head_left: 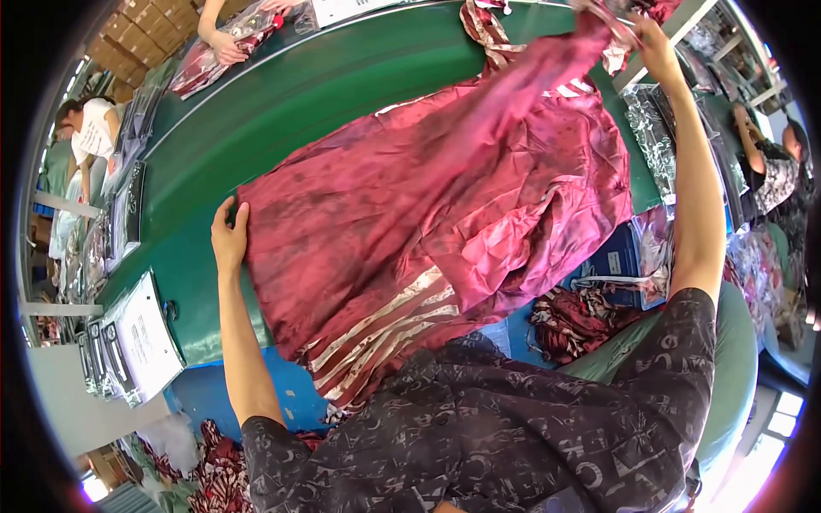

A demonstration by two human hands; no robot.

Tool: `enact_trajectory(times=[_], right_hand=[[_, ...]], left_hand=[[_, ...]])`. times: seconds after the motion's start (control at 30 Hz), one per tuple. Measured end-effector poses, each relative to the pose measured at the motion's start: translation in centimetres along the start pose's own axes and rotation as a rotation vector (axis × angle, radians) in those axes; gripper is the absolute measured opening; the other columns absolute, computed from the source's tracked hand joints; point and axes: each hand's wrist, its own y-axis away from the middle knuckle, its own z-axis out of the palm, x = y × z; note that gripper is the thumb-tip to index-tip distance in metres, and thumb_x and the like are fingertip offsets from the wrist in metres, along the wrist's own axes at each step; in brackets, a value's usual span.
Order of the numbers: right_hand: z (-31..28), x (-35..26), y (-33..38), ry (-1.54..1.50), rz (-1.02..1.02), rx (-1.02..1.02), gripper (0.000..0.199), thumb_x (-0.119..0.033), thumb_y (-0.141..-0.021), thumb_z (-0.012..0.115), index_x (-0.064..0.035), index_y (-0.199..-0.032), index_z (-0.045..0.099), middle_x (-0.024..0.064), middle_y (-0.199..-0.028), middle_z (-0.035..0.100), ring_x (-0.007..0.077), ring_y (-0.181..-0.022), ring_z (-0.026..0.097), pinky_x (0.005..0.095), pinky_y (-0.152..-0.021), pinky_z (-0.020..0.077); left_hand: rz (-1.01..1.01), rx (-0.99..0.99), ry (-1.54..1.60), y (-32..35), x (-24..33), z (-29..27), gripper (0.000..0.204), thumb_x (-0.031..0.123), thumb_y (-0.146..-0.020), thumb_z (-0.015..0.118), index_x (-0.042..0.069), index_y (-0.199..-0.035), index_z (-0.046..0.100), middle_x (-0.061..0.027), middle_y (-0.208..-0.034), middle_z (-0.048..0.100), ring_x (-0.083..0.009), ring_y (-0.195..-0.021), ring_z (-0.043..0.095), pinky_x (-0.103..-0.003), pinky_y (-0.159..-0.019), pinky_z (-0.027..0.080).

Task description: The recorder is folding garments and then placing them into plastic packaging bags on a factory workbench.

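Garment (410,214) between hands, left hand (229,235) on edge, right hand (650,43) lifting corner

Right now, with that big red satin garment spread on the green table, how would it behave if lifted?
Probably floppy: the red garment sags in folds where the right hand lifts a corner. Likely slippery, given its sheen. The left hand pins its edge, perhaps to stop sliding on the green table.

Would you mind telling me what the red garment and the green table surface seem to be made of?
The red garment looks like thin satin-like fabric: it shines softly, creases, and drapes where the right hand lifts it. The green table surface seems a smooth, matte mat or belt, perhaps rubber or vinyl; the pictures leave that open.
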Motion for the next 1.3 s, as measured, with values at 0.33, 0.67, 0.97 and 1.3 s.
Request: enact_trajectory(times=[0.33,0.67,0.97,1.3], right_hand=[[6.7,-3.1,15.2,0.195,0.309,0.355,0.033,-0.018,-0.090,0.059,-0.0065,-0.120,0.068,0.0155,-0.109,0.071,0.0351,-0.099,0.065,0.0409,-0.087,0.0518],[16.0,-11.7,14.2,0.357,0.159,0.148,0.036,-0.041,-0.092,0.062,-0.0172,-0.119,0.068,0.0143,-0.122,0.060,0.0390,-0.109,0.056,0.0482,-0.097,0.0465],[16.7,-22.1,16.5,0.148,0.338,0.228,0.043,-0.041,-0.092,0.063,-0.0164,-0.126,0.061,0.0151,-0.117,0.063,0.0371,-0.106,0.059,0.0496,-0.093,0.0449],[14.4,-21.4,13.2,0.261,0.395,0.001,0.031,-0.029,-0.095,0.055,-0.0173,-0.124,0.056,0.0142,-0.110,0.064,0.0371,-0.089,0.067,0.0467,-0.078,0.0527]], left_hand=[[-0.192,-0.035,-0.051,0.1,4.0,0.3,0.050,0.038,-0.095,0.065,0.001,-0.129,0.060,-0.0152,-0.112,0.070,-0.0300,-0.095,0.067,-0.036,-0.085,0.052],[0.140,0.354,-0.379,-0.9,1.6,0.9,0.028,0.032,-0.104,0.049,0.010,-0.119,0.056,-0.0217,-0.093,0.070,-0.0477,-0.080,0.065,-0.052,-0.067,0.050],[0.046,0.301,-0.747,-6.0,-6.1,-4.0,0.039,0.046,-0.102,0.050,0.011,-0.118,0.055,-0.0220,-0.097,0.071,-0.0472,-0.081,0.066,-0.053,-0.070,0.051],[0.221,0.118,-0.443,-7.0,-7.3,-1.4,0.058,0.045,-0.096,0.060,0.010,-0.140,0.052,-0.0175,-0.138,0.056,-0.0359,-0.123,0.056,-0.042,-0.101,0.047]])
